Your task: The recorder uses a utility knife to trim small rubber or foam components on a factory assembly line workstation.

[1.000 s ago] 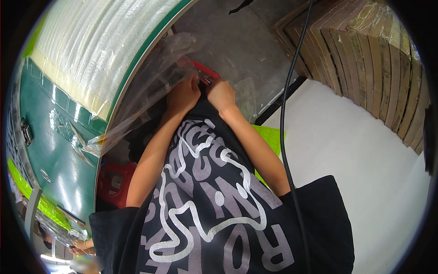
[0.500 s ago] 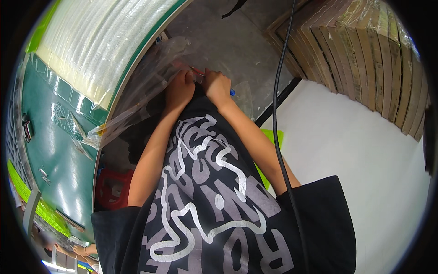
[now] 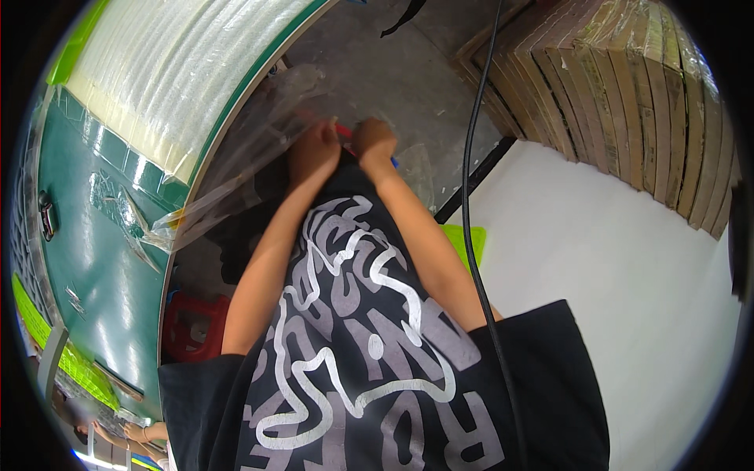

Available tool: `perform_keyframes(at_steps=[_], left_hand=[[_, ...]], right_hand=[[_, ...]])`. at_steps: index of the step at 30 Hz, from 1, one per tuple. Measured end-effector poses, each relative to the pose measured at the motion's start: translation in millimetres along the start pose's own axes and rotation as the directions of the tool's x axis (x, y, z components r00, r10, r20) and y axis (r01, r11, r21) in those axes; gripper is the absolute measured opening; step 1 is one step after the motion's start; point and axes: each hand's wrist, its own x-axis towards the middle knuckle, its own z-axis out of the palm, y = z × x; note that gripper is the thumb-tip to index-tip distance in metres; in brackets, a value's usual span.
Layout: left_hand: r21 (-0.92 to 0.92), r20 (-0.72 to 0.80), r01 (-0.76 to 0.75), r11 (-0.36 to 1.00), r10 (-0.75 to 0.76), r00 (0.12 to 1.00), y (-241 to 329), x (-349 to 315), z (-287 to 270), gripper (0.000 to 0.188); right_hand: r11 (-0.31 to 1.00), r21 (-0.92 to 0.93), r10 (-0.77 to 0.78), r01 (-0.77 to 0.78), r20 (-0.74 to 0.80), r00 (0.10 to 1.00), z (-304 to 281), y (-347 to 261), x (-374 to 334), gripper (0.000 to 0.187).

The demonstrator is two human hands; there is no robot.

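My left hand is closed, its fingertips pinched together in front of my body. Just to its right, my right hand is curled shut. A small thin red object shows in the gap between them, against the right hand's fingers; its kind is not clear. What the left fingers pinch is hidden. Clear plastic film stretches from the table edge to behind my left hand. A blue bit peeks out beside my right wrist.
To the left curves a green-topped table bearing a stack of white foam sheets. A red plastic stool sits beneath its edge. Stacked brown boards stand far right, beyond a white surface. A black cable hangs across the view.
My right hand has turned and curled more, shifting slightly right, away from the left. The left hand's fingertips have tilted upward. More of the red object shows between the hands.
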Motion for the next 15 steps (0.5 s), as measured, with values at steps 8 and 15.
perform_keyframes(at_steps=[8,15], left_hand=[[-0.097,0.105,0.062,0.993,-0.052,0.993,1,-5,-14,0.026],[-0.289,0.150,0.074,0.954,-0.031,0.988,3,-10,-20,0.025]], right_hand=[[0.944,0.244,0.223,-0.223,0.030,0.974,-17,-4,-1,0.028],[0.693,0.721,-0.182,-0.015,0.196,0.964,-25,32,-27,0.022]])
